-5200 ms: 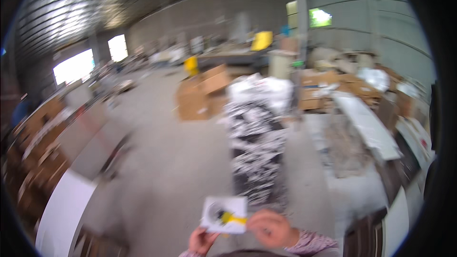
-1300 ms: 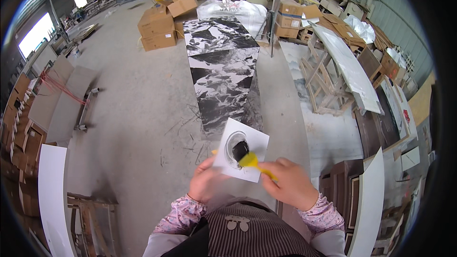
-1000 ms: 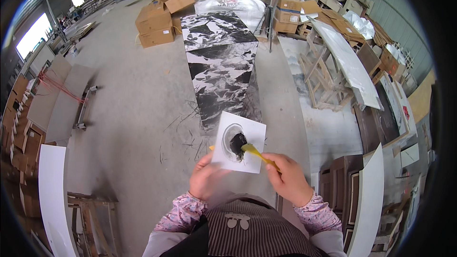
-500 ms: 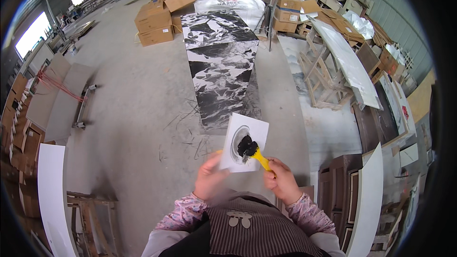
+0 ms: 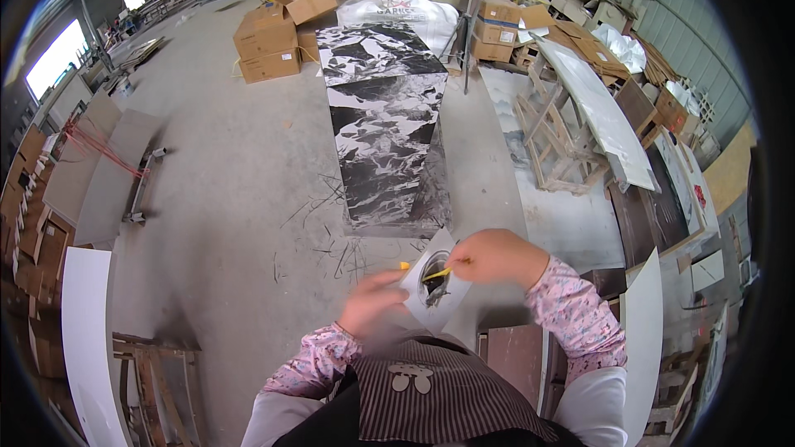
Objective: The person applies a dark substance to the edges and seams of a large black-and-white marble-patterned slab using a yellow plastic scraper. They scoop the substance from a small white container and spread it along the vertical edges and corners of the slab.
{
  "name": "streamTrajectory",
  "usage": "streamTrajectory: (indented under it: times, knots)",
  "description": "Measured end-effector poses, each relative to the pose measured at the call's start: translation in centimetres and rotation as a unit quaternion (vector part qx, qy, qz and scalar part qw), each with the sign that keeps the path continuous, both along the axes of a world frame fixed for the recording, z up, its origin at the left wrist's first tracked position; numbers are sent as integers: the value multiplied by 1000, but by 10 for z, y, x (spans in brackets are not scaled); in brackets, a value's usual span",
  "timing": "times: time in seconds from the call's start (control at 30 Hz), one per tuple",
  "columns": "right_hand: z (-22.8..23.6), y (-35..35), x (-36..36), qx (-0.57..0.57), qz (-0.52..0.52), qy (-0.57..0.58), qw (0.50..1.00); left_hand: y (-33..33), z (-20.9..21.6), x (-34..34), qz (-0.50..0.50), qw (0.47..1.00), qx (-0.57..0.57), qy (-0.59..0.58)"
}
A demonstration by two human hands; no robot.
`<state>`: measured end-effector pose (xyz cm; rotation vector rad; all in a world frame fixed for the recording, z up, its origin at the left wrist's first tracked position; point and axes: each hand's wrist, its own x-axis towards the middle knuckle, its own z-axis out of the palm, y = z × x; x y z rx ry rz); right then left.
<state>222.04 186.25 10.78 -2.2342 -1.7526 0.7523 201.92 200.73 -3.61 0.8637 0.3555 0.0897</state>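
Note:
My left hand [image 5: 371, 302], blurred, grips the near left edge of a small white square board [image 5: 451, 306]. A black paste [image 5: 434, 290] sits on the board inside a dark round smear. My right hand [image 5: 497, 261] is closed on a yellow putty knife [image 5: 437, 274], raised to the board's right side, its blade end over the paste. The knife's blade is mostly hidden. A small yellow piece [image 5: 404, 266] shows just above my left fingers; what it belongs to is hidden. Ahead stands a tall block of black-and-white marble-patterned slabs [image 5: 385, 120].
Dark strips [image 5: 335, 257] litter the grey floor before the block. White panels stand upright at my left [image 5: 87, 323] and right [image 5: 639, 314]. Cardboard boxes [image 5: 267, 41] and a white sack [image 5: 393, 12] lie beyond. On the right, a wooden rack [image 5: 559, 141] bears a long pale slab [image 5: 598, 99].
My right hand has risen and turned over, swinging the putty knife nearly flat across the paste. The board has tilted and shifted slightly right and down in my left hand.

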Motion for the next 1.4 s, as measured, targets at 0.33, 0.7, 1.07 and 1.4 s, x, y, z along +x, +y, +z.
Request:
streamTrajectory:
  times: [0.33,0.7,1.07,1.4]
  knots:
    - [20,-30,-32,129,7,-87,988,0,2,-2,77,988,-125,-44]
    - [-49,-74,-28,223,-164,53,960,-23,21,26,127,972,-168,-108]
    - [-31,-95,9,182,-64,-20,981,-41,26,40,192,968,-138,-87]
    - [-5,-32,60,227,-31,1,973,-9,55,76,233,962,-90,-108]
